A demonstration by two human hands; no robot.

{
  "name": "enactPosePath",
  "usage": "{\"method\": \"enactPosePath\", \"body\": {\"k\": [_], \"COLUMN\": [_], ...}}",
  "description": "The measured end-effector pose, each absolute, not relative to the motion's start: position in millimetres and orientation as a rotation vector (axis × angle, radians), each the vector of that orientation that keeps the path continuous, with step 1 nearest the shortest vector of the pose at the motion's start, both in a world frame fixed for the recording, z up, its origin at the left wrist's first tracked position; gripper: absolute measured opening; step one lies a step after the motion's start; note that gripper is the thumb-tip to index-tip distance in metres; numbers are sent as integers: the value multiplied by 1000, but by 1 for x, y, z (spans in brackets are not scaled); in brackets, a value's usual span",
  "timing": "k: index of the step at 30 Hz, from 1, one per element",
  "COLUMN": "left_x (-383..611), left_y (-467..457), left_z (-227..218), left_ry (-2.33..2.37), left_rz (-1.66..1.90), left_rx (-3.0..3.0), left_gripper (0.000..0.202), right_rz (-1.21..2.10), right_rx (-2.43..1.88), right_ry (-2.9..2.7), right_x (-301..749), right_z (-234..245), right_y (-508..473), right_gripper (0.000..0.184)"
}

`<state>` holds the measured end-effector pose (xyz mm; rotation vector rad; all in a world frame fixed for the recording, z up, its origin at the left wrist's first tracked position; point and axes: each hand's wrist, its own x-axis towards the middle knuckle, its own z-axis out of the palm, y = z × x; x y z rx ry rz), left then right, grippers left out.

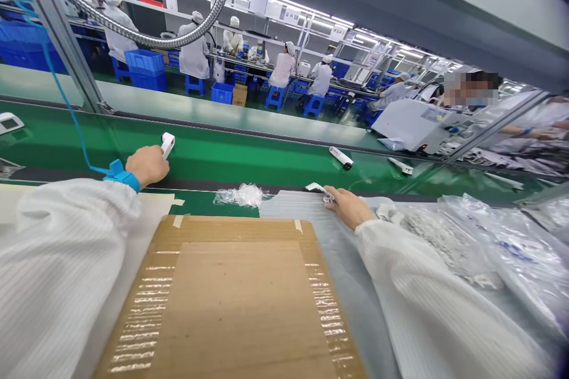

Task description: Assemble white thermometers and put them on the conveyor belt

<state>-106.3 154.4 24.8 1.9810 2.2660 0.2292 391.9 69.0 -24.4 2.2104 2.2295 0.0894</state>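
Your left hand [146, 167] curls round a white plastic housing [168, 145] — long axis upright, past your knuckles; your right hand [349, 207] narrows at a small white part [316, 188] — hold unclear.

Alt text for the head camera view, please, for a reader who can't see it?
At a green conveyor belt, the left hand grips a white plastic device while the right hand touches a small white piece at a grey foam sheet. A taped cardboard box lies between them; white-clad co-workers sit beyond.
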Motion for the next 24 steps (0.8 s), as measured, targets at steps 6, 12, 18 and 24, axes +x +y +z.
{"method": "enactPosePath", "body": {"k": [6,12,18,24], "left_x": [-93,-63,-35,-90], "left_y": [120,69,11,-27], "left_z": [30,43,23,5], "left_ry": [2175,1768,1569,1689], "left_rz": [321,455,440,531], "left_rx": [2092,2129,2168,2232], "left_gripper": [48,42,35,37], "right_rz": [117,-622,-1592,-423], "right_rx": [2303,2627,2322,2381], "right_ry": [2199,2528,2720,2803], "right_x": [392,324,203,192], "right_z": [-9,13,-15,-41], "right_y": [74,43,-24,-38], "right_gripper": [32,44,51,29]}}
